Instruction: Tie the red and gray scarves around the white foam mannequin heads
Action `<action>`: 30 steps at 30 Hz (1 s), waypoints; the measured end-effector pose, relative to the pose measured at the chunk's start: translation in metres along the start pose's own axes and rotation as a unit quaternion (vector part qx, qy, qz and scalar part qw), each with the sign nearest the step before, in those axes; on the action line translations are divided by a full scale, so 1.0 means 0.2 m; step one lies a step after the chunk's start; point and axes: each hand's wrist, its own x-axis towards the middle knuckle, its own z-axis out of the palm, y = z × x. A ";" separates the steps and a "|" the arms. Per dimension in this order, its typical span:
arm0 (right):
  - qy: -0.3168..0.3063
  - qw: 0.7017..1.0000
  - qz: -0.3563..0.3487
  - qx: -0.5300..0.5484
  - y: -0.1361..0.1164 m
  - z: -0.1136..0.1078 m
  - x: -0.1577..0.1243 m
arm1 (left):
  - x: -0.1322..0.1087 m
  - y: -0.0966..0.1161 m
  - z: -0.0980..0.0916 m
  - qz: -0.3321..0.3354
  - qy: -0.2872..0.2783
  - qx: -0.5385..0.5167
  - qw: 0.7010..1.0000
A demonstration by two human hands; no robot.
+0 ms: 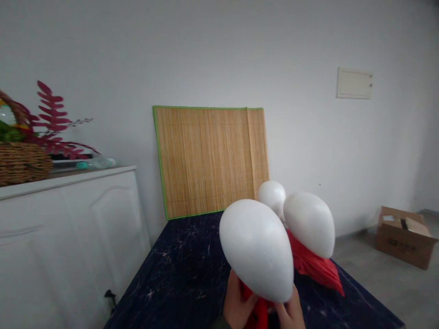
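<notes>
Already two full balloons (308,224) are by red cloth (317,268) on the tabletop (171,269); the third balloon (257,249), not yet put down, is above it, my left hand (236,302) and right hand (291,311) gripping its underside and red fabric (261,313).

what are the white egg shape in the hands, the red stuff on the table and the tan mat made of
White egg shape: smooth, satin finish; rubber, plastic or foam, the soft sheen leaves it open. Red stuff: probably thin fabric, slightly shiny, from its soft creases. Mat: likely bamboo, matte, given fine vertical strips.
</notes>
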 end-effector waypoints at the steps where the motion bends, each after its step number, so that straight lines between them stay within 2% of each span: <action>1: -0.029 0.999 -0.005 0.015 -0.02 0.09 0.04 | 0.04 0.00 -0.07 -0.008 0.010 0.004 1.000; 5: -0.138 0.988 -0.012 0.062 -0.10 0.40 0.16 | 0.17 -0.07 -0.28 -0.048 0.064 0.009 0.997; 8: -0.137 0.987 -0.010 0.082 -0.09 0.56 0.19 | 0.21 -0.15 -0.37 -0.099 0.082 -0.035 0.991; 11: -0.109 0.990 0.003 0.088 -0.05 0.65 0.19 | 0.22 -0.21 -0.40 -0.136 0.099 -0.076 0.983; 15: -0.079 0.994 0.037 0.066 -0.01 0.67 0.18 | 0.24 -0.24 -0.39 -0.148 0.101 -0.085 0.980; 22: -0.179 0.964 0.085 0.175 0.02 0.61 0.20 | 0.27 -0.31 -0.42 -0.139 0.133 -0.141 0.971; 30: -0.095 0.960 0.215 0.154 0.08 0.57 0.25 | 0.28 -0.37 -0.49 -0.219 0.245 -0.139 0.934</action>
